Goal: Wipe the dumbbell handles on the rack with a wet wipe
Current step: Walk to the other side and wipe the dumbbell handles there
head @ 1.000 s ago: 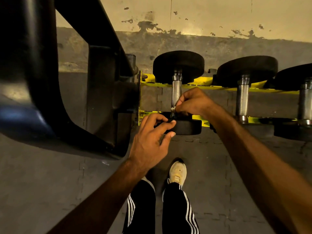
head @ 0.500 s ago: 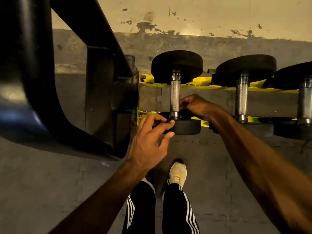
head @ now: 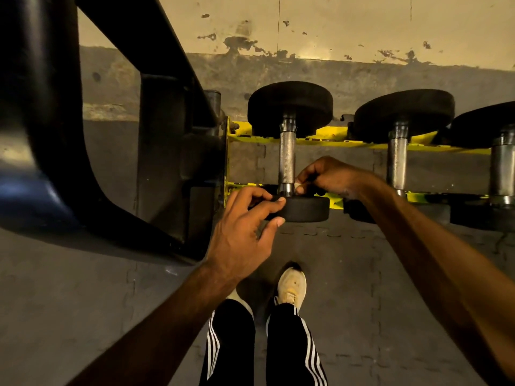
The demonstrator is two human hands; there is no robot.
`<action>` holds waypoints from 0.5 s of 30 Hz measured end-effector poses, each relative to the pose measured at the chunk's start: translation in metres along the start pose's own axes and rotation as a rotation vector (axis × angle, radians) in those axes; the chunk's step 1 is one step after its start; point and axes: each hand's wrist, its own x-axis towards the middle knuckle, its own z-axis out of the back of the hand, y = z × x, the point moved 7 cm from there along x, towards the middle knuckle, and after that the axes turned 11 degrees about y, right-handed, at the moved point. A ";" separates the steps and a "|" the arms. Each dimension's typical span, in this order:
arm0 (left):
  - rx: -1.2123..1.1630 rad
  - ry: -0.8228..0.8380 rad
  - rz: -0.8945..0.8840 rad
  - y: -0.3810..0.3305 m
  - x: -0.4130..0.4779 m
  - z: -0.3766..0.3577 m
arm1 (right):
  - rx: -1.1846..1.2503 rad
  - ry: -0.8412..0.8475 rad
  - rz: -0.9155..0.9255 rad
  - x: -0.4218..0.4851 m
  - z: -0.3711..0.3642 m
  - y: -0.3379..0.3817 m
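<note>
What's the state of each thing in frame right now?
leftmost dumbbell: racked on yellow rack.
wet wipe: bunched, mostly hidden.
left hand: grips leftmost dumbbell's near head.
right hand: pinches wet wipe against handle, near end.
middle dumbbell: racked, untouched.
right dumbbell: racked, untouched, partly out of frame.

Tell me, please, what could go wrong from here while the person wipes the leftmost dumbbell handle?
1. The left hand grips the near head of the dumbbell; if it tugs, the dumbbell might roll off the yellow rack toward the shoe below.
2. The right hand pinches only a small wet wipe at the lower end of the handle, so the upper knurling may be left unwiped.
</note>
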 end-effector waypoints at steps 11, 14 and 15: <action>0.017 0.043 0.005 0.000 0.003 0.000 | -0.057 -0.435 0.407 -0.038 0.005 0.028; 0.019 0.053 0.004 0.003 0.004 0.003 | -0.042 -0.462 0.466 -0.037 0.003 0.030; 0.018 0.052 0.001 0.003 0.003 0.003 | -0.067 -0.373 0.452 -0.035 -0.002 0.031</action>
